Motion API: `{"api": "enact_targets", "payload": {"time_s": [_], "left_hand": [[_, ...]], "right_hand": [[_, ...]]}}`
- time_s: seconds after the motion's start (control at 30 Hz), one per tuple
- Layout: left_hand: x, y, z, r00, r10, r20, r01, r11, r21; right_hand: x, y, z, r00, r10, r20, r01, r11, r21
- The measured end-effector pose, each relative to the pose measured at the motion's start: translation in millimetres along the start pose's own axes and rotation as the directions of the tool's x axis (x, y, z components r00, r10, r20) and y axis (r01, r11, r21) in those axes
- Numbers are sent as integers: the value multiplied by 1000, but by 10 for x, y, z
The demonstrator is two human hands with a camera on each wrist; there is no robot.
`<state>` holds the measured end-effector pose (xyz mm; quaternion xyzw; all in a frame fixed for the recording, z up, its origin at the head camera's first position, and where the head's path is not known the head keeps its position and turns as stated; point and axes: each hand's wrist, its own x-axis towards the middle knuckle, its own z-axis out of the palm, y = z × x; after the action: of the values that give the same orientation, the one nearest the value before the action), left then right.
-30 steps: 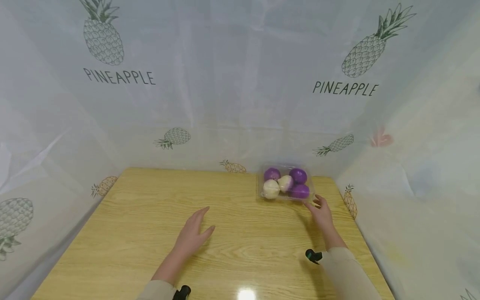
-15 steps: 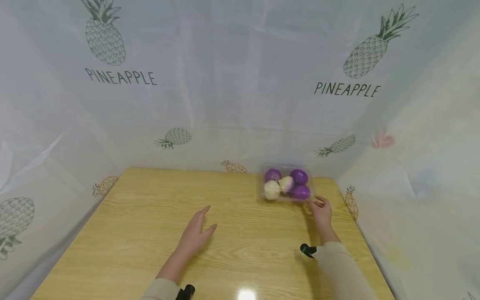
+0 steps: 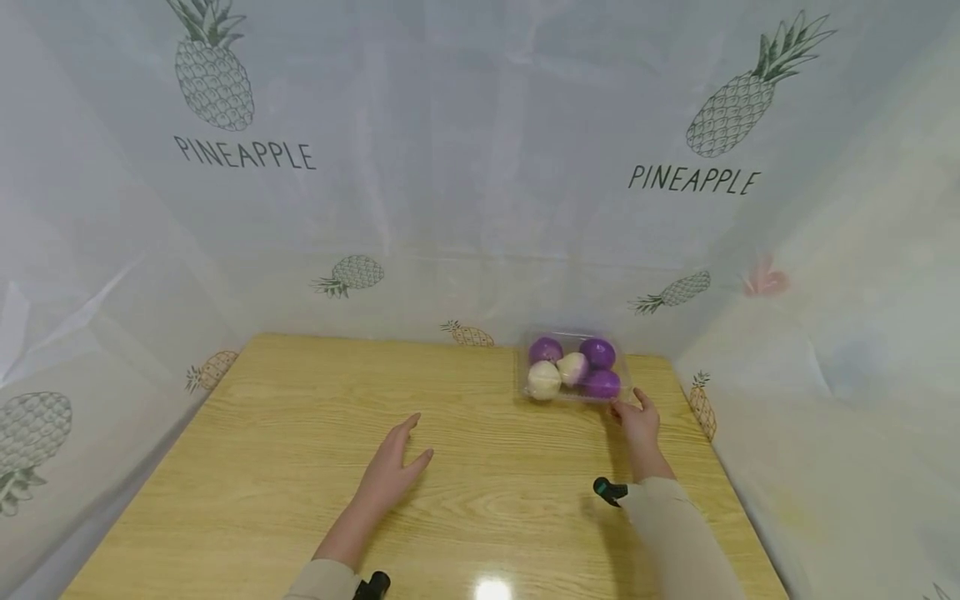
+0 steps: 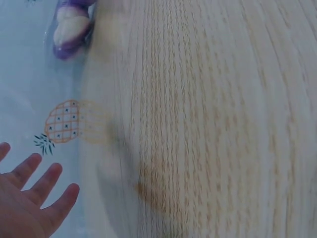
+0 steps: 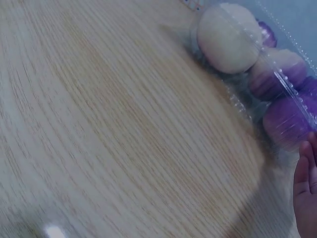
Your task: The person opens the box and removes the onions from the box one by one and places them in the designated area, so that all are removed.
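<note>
At the back right of the table, a clear plastic box (image 3: pixel 517 367) holds several round purple and white pieces that look like turnips (image 3: pixel 573 367). My right hand (image 3: pixel 639 425) is at the box's front right corner, thumb near the front edge and another finger stretched toward the side. In the right wrist view, the fingertips (image 5: pixel 308 148) reach the clear wall beside a purple turnip (image 5: pixel 287 121); part of the hand is out of frame. My left hand (image 3: pixel 387 468) is held over the middle of the table with fingers spread and holds nothing.
The wooden table (image 3: pixel 300 433) ends at a pale curtain (image 3: pixel 480 208) printed with pineapples, which hangs behind and on both sides. The box stands close to the back curtain. A black wrist device (image 3: pixel 610 491) sits at the right sleeve.
My right hand closed its fingertips together at the box corner, then parted them again, and its forearm shifted slightly left. The box and my left hand stay nearly in place.
</note>
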<state>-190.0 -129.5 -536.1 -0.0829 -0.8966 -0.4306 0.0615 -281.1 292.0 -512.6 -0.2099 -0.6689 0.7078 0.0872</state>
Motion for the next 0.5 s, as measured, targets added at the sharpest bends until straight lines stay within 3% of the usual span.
{"api": "enact_targets", "payload": {"time_s": [0.1,0.27,0.5], "left_hand": [[-8,-8,13,1000,1,-4,-1,1000,-18],[-80,-14,25,999,-36,33,40,991,-124],[-198,6,54,996,-76,48,87,948,-305]], "right_hand": [[-35,3,14,1000,23,-4,-23,999,29],[-139,26,37,999,43,-5,-42,995,89],[-370,134,52,998,52,21,-55,978,200]]}}
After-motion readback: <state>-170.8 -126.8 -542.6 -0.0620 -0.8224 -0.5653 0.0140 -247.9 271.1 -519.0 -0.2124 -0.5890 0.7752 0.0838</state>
